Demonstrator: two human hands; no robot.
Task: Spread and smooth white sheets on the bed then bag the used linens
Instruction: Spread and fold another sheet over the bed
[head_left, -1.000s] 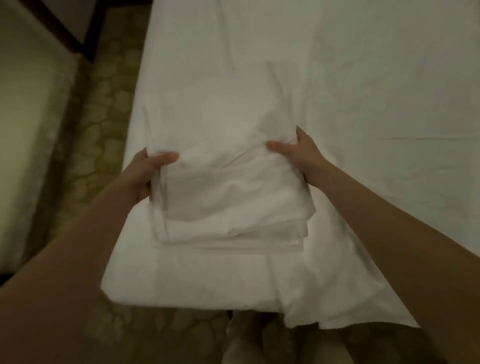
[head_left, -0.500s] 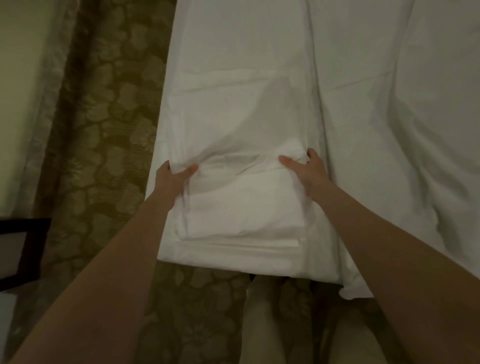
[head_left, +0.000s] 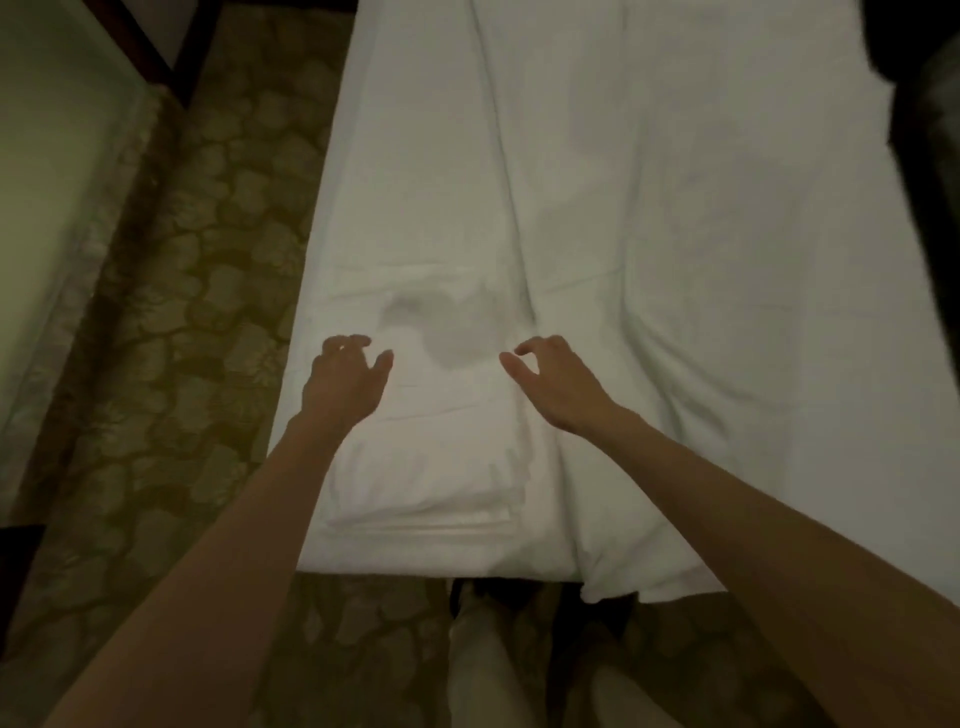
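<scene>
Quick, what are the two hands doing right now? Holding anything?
Left hand: open, fingers loosely curled, holding nothing, above the folded sheet.
Right hand: open, holding nothing.

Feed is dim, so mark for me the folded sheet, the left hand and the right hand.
folded sheet (head_left: 436, 483), head view, on its near folded layers.
left hand (head_left: 345, 384), head view, on the back of the hand.
right hand (head_left: 550, 382), head view, on the back of the hand.

Both my arms reach forward, bare; my left hand (head_left: 345, 376) and right hand (head_left: 553, 382) hover palms down, fingers loosely curled, holding nothing
</scene>
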